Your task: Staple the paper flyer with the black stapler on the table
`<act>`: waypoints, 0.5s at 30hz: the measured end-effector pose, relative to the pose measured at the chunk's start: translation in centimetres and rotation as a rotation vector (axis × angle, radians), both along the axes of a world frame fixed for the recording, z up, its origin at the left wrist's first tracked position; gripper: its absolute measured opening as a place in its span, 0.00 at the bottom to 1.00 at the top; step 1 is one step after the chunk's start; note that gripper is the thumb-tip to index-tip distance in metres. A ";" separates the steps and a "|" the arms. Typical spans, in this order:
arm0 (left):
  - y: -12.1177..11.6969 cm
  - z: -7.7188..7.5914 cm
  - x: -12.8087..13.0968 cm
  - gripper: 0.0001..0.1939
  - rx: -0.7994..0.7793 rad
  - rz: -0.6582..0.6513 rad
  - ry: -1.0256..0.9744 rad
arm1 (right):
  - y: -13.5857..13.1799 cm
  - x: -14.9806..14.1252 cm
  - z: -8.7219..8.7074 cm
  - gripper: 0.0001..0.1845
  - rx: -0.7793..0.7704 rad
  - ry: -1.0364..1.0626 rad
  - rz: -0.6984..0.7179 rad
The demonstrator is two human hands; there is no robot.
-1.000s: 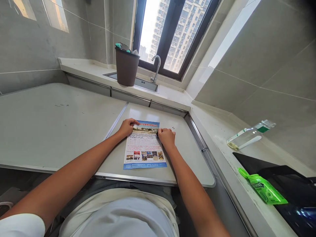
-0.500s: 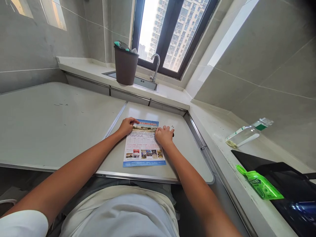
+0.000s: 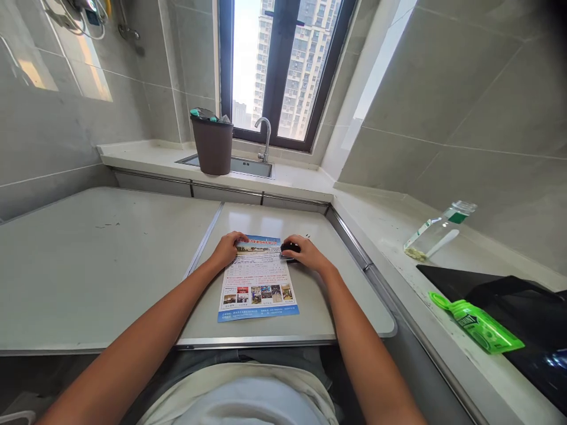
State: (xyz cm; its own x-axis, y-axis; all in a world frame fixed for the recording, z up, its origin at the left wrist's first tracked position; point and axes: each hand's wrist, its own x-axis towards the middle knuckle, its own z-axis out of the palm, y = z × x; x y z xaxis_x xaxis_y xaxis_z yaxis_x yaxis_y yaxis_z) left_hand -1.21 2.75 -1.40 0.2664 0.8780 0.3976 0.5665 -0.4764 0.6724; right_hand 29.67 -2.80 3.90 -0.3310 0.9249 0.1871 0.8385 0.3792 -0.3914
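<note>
Right hand (image 3: 305,252) turned, black tool (image 3: 291,247) showing; bin (image 3: 212,145) partly hides sink (image 3: 251,167).

And we're looking from the wearer's head, facing forward and down across the tabletop (image 3: 146,260)'s near edge, window (image 3: 274,71) beyond.

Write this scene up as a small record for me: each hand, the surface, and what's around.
Left hand: on the upper left edge of a printed paper sheet with blue borders
Right hand: holding a small black object at the sheet's upper right edge
Surface: smooth, pale tabletop
Near the window: tall brown bin, curved metal faucet
Right-hand counter: clear bottle with green label, bright green container
</note>
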 end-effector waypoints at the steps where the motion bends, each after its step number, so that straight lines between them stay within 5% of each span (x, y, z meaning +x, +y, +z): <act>1: 0.0 0.1 0.0 0.25 -0.003 -0.002 0.014 | 0.0 0.8 0.0 0.16 -0.024 0.004 0.025; 8: -0.1 0.2 0.2 0.25 -0.025 -0.006 0.066 | 0.5 3.5 -1.2 0.11 -0.019 0.010 -0.199; 15: 0.0 0.1 0.3 0.23 -0.068 0.017 0.040 | 0.5 0.2 -0.7 0.17 0.231 0.075 -0.451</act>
